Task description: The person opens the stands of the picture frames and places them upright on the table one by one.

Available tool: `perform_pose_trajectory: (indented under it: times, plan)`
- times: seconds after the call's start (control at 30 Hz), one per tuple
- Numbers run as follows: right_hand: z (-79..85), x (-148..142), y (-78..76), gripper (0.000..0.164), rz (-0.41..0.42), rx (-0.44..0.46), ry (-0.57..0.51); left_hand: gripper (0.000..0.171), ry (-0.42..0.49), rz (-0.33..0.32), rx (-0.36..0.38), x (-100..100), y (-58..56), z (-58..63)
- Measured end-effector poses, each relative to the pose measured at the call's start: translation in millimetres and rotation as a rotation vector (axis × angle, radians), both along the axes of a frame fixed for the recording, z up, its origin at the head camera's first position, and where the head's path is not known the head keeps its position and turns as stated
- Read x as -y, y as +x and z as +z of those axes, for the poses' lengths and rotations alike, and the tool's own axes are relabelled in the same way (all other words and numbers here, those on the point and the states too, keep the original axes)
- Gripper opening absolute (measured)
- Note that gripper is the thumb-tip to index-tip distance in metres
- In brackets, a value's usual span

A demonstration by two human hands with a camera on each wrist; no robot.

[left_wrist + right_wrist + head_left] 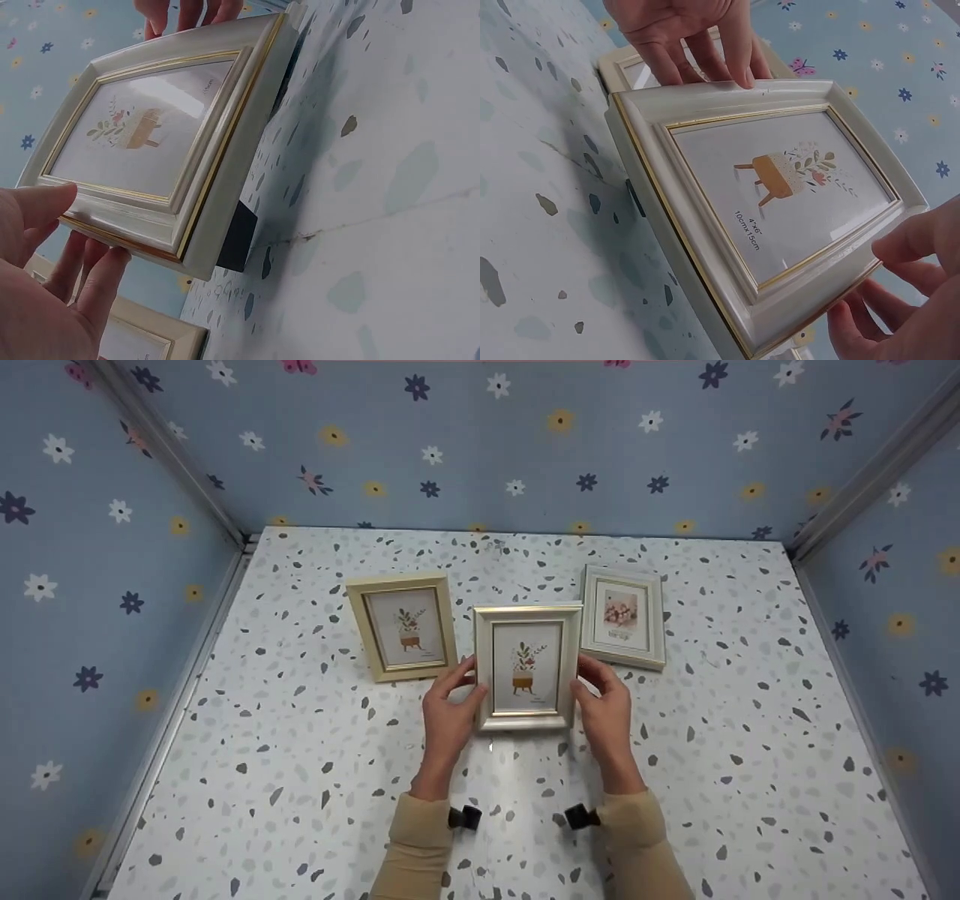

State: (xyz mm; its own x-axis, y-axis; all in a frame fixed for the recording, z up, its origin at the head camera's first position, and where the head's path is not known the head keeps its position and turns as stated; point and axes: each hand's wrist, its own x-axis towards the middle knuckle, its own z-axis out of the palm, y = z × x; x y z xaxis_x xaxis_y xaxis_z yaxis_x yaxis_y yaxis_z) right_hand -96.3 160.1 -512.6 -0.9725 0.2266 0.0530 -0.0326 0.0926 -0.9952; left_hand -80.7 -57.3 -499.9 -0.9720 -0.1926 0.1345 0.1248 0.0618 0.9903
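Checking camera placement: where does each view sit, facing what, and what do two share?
Head: worn on the head, facing forward and down at speckled tabletop; left hand, right hand and sleeves show.
Left wrist: worn there, facing the gold-trimmed white photo frame from the left; left hand near, right hand beyond.
Right wrist: worn there, facing that frame from the right; right hand near, left hand beyond.
Wrist views share the frame and both hands.

Blue floral walls (480,442) around three sides of a speckled white surface (750,720)
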Motion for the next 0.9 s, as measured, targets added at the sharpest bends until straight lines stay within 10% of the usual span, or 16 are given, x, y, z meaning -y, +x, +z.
perform_pose_trajectory:
  times: [0.9]
  plan:
    - [7.4,-17,2.9,0.032,-0.003,-0.026,-0.037,0.04,0.096,-0.007,0.051,-3,-13.1,-1.2]
